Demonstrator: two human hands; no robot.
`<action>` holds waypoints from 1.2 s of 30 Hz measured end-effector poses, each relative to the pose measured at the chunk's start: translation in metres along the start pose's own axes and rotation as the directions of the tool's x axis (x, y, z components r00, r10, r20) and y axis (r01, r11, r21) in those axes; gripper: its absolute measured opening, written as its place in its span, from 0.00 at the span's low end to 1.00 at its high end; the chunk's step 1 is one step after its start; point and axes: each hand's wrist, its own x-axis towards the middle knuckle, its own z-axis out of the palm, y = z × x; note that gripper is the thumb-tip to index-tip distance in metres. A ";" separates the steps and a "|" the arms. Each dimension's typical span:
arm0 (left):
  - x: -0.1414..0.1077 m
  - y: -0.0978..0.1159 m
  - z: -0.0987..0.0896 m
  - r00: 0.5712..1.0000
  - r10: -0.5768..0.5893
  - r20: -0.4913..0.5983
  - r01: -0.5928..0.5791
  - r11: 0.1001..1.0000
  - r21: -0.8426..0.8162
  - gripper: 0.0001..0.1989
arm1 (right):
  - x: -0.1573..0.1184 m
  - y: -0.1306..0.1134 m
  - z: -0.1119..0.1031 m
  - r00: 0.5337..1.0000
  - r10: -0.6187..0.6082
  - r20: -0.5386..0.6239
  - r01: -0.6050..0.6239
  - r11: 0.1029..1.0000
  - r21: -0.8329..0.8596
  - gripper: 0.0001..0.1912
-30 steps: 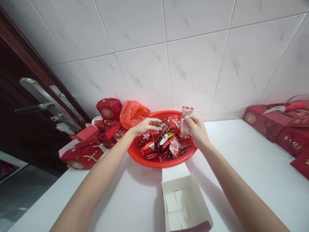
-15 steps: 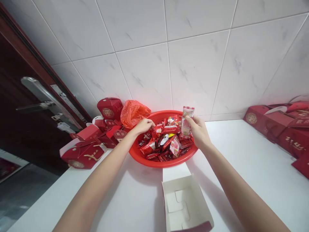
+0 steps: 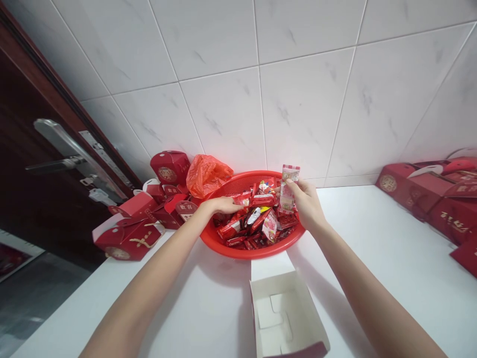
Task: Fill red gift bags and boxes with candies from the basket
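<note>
A red plastic basket (image 3: 251, 253) heaped with wrapped snacks (image 3: 257, 216), mostly in red wrappers, stands on the white table. Over its left side, my left hand (image 3: 224, 205) reaches in palm down; one finger stretches across a packet, and the other fingers are partly hidden. Above the right part of the heap, my right hand (image 3: 307, 199) pinches a pink-and-white snack packet (image 3: 289, 189) upright between thumb and fingers. Closer to me sits an open box (image 3: 274, 318), white inside, with its flap toward the basket.
Several red gift boxes (image 3: 126, 236) cluster at the left, beside a crumpled red plastic bag (image 3: 207, 174). More red boxes (image 3: 432, 199) line the right side. A tiled wall (image 3: 219, 114) rises behind, and a dark door with a metal handle (image 3: 59, 164) is at far left.
My left hand has lowered slightly toward me and its finger now stretches over the packets. The right hand and its packet stay in place.
</note>
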 end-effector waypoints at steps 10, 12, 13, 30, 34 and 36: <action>0.001 -0.008 -0.004 0.913 0.298 0.279 -0.169 0.898 -0.407 0.17 | 0.000 0.000 0.000 1.000 0.028 0.000 -0.028 0.999 -0.021 0.17; 0.002 -0.010 -0.006 0.895 0.391 0.213 -0.283 0.869 -0.407 0.16 | 0.001 0.000 -0.001 1.000 0.026 0.000 -0.026 0.999 -0.025 0.17; 0.002 -0.011 -0.007 0.891 0.420 0.174 -0.325 0.856 -0.402 0.17 | 0.001 0.000 -0.001 1.000 0.025 0.000 -0.025 0.999 -0.026 0.17; -0.022 0.019 -0.009 0.888 0.368 -0.277 -0.421 0.407 -0.811 0.21 | -0.006 -0.016 0.007 0.968 0.241 0.070 -0.250 0.943 0.220 0.08; -0.041 0.028 -0.005 0.883 0.306 -0.356 -0.449 0.328 -0.831 0.20 | -0.012 -0.014 0.017 0.939 0.293 0.179 -0.330 0.913 0.238 0.08; -0.049 0.031 -0.005 0.882 0.269 -0.386 -0.455 0.278 -0.846 0.20 | -0.014 -0.012 0.020 0.932 0.313 0.185 -0.352 0.904 0.244 0.08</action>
